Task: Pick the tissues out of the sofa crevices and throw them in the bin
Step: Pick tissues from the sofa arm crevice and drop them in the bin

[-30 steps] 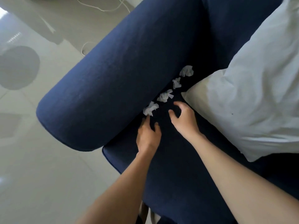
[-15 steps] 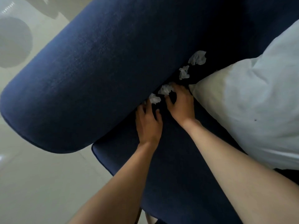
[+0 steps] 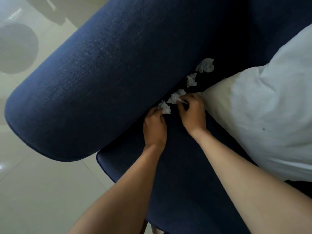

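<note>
Head view: a person leans over a navy sofa (image 3: 185, 191), both bare forearms reaching to the crevice where the rounded armrest (image 3: 104, 78) meets the seat cushion. Four crumpled white tissues sit in a line along that crevice, running from near the seat's front edge back toward the sofa's rear corner.

The left hand (image 3: 154, 127) lies knuckles up on the seat, its fingertips pinched together on the first tissue (image 3: 164, 107), the one nearest the front edge; the wad sticks up above the fingers, against the armrest.

The right hand (image 3: 192, 112) is just beside it, thumb and fingers curled and closed on the lower edge of the second tissue (image 3: 176, 97), which rests in the crevice. The two hands are close but not touching, and the two gripped tissues lie almost against each other.

The third tissue (image 3: 192, 80) lies farther back in the crevice, untouched. The fourth tissue (image 3: 205, 65), the largest, lies beyond it near the rear corner, also untouched.

A white pillow (image 3: 261, 115) fills the right side of the seat, one corner just beside the right hand's knuckles. Pale floor tiles (image 3: 42, 191) show left of the sofa. No bin can be made out with certainty.
</note>
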Motion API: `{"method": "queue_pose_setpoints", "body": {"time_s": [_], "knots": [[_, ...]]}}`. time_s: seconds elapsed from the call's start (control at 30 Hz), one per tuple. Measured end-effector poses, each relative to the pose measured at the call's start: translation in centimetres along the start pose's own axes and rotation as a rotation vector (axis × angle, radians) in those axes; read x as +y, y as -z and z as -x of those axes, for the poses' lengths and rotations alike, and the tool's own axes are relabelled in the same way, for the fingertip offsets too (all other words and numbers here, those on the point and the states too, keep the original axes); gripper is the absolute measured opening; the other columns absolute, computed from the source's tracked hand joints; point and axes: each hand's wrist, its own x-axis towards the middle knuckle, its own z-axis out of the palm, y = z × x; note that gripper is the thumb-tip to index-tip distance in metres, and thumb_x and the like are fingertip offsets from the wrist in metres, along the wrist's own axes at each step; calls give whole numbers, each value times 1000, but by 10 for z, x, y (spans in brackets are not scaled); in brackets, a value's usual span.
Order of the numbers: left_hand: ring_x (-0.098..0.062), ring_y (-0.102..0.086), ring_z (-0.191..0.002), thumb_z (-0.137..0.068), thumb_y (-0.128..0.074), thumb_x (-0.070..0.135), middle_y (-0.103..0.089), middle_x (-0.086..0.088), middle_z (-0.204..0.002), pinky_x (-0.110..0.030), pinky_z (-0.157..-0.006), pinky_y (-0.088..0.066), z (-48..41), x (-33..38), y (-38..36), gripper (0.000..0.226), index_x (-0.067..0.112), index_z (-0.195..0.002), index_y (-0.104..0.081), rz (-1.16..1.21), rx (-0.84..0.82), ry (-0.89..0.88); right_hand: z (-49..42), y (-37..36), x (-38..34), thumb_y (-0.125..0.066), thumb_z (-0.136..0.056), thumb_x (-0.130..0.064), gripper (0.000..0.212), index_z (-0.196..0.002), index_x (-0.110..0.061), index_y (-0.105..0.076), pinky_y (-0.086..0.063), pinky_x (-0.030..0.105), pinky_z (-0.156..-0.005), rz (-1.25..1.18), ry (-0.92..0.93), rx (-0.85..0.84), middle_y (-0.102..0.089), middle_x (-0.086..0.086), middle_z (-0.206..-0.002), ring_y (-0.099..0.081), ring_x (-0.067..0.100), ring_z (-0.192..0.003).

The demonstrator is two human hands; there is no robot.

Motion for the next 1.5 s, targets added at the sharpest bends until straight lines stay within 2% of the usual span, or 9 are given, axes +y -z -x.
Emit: {"method": "queue_pose_setpoints", "body": {"time_s": [0.2, 0.3, 0.43, 0.6, 0.8, 1.0, 1.13, 1.33, 1.5], "knots": [[-13, -59, -109, -94, -50, 0, -60, -4, -125, -14, -86, -41, 19, 21, 24, 31, 9, -120, -64, 43, -3, -55, 21, 25, -25, -59, -91, -16, 21, -109, -7, -67, -42, 13, -77, -93, -56, 49, -65, 7, -109, -60, 12, -97], [-10, -56, -111, -96, -49, 9, -60, 2, -125, -13, -89, -39, 28, 44, 49, 29, 12, -121, -62, 96, 29, -51, 31, 50, -49, -59, -91, -16, 19, -107, -10, -67, -37, 3, -70, -109, -63, 99, -65, 2, -108, -56, 4, -93], [-6, -54, -113, -98, -46, 16, -58, 8, -126, -24, -96, -46, 21, 89, 95, 31, 15, -127, -59, 201, 52, -79, 32, 90, -98, -58, -90, -13, 17, -104, -9, -67, -44, 16, -79, -153, -66, 164, -64, 3, -109, -61, 14, -97], [-10, -57, -108, -96, -48, 13, -60, 6, -122, -26, -91, -49, -18, 132, 159, 29, 13, -121, -62, 282, 113, -162, 6, 126, -173, -57, -86, -2, 17, -98, -4, -68, -54, 32, -83, -183, 24, 272, -65, 9, -104, -63, 19, -92], [-14, -59, -102, -96, -50, 13, -63, 4, -117, -33, -91, -51, -78, 118, 232, 24, 12, -113, -67, 293, 181, -186, -32, 107, -246, -58, -84, 3, 19, -98, -2, -70, -47, 18, -81, -166, 96, 306, -66, 10, -104, -63, 19, -94], [-20, -62, -99, -95, -50, 12, -65, -3, -115, -31, -88, -50, -139, 39, 304, 26, 8, -114, -67, 258, 258, -82, -58, 18, -315, -59, -85, -1, 18, -99, -1, -70, -52, 28, -84, -171, 99, 161, -67, 10, -104, -64, 23, -96], [-20, -60, -106, -96, -48, 17, -65, -3, -119, -31, -93, -47, -172, -33, 339, 28, 11, -118, -65, 237, 229, 100, -77, -54, -357, -59, -87, -7, 18, -102, -6, -69, -41, 17, -79, -112, 95, -27, -69, 8, -105, -62, 20, -98], [-23, -61, -108, -93, -51, 16, -65, -9, -118, -34, -97, -47, -203, -120, 372, 27, 11, -115, -67, 207, 211, 329, -97, -143, -392, -57, -86, -6, 18, -98, -6, -70, -41, 19, -77, 26, 99, -283, -71, 10, -102, -64, 23, -95], [-26, -64, -102, -91, -52, 15, -66, -12, -113, -32, -91, -49, -215, -168, 378, 26, 11, -112, -68, 170, 135, 443, -102, -189, -404, -55, -83, -10, 15, -86, -1, -67, -56, 40, -79, 189, 40, -434, -72, 15, -90, -64, 36, -89]]}}
